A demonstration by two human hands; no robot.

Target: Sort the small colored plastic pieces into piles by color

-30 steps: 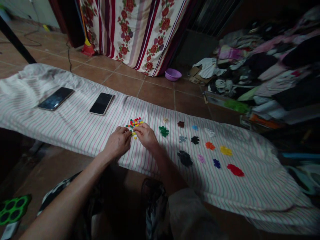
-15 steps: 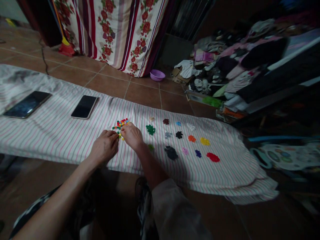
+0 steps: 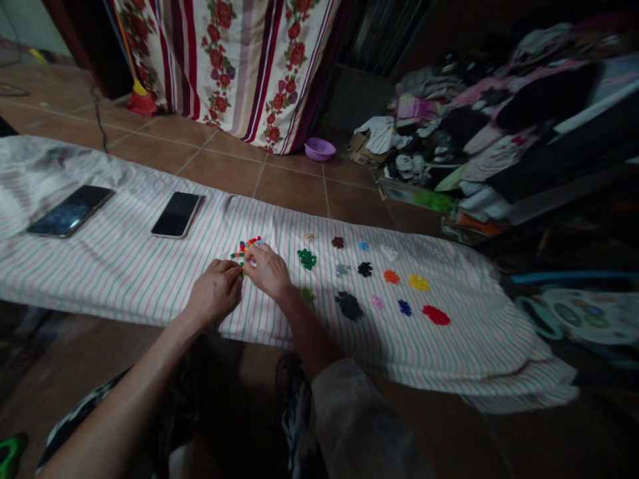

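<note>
1. One cloth-covered bench spans the frame.
2. Left hand and right hand, left of centre, have fingertips bent in at the mixed pile; whether either grips anything can't be made out.
3. Mixed pile: apparently being picked through; the next move calls for a light, precise pinch.

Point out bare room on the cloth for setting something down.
Bare striped cloth lies between the left phone and right phone, on their near side, and right of the red pile and yellow pile. Crowded: the mixed pile with the left hand and right hand at it, and the single-colour piles to its right.
</note>
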